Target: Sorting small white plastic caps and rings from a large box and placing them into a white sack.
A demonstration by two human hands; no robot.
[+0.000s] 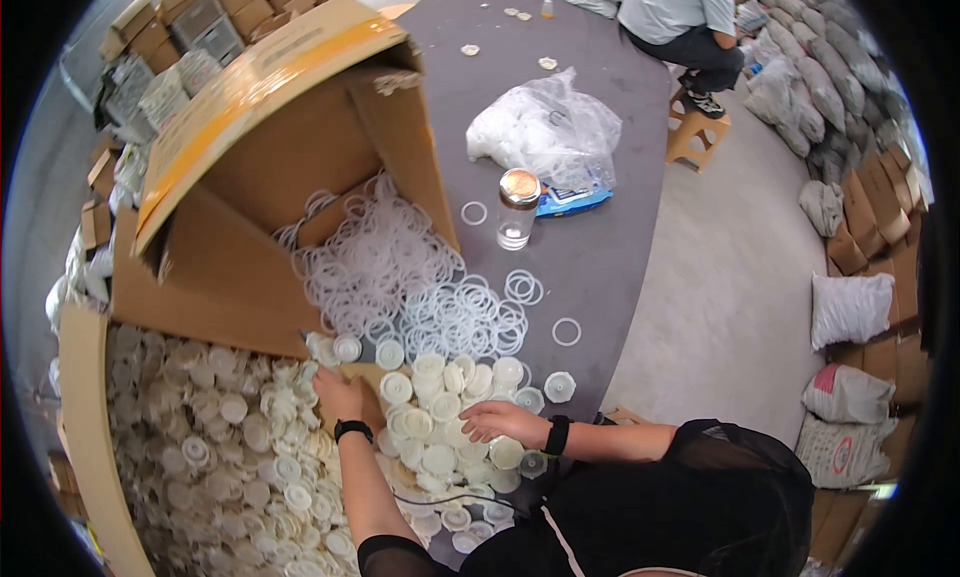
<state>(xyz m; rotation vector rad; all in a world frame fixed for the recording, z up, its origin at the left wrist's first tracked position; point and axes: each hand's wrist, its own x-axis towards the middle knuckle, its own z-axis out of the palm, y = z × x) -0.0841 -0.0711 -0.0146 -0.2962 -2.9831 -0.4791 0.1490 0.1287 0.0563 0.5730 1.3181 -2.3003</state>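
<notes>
White caps (440,417) | right hand (503,421) spread flat, touching | left hand (336,394) on pile

A jar (518,209) with a metal lid stands upright on the grey table (600,267). At its one o'clock lies a clear bag (548,129) of white stuff, perhaps more caps. A person (690,22) sits on a stool (697,132) at two o'clock. Sacks (850,312) pile at three o'clock.

Storeroom around a long dark grey worktop (600,267)

Right of the worktop lies pale concrete floor (730,277); beyond it, stuffed grey and white sacks (850,307) line the wall. Left of it, stacked brown cardboard cartons (190,22).
</notes>
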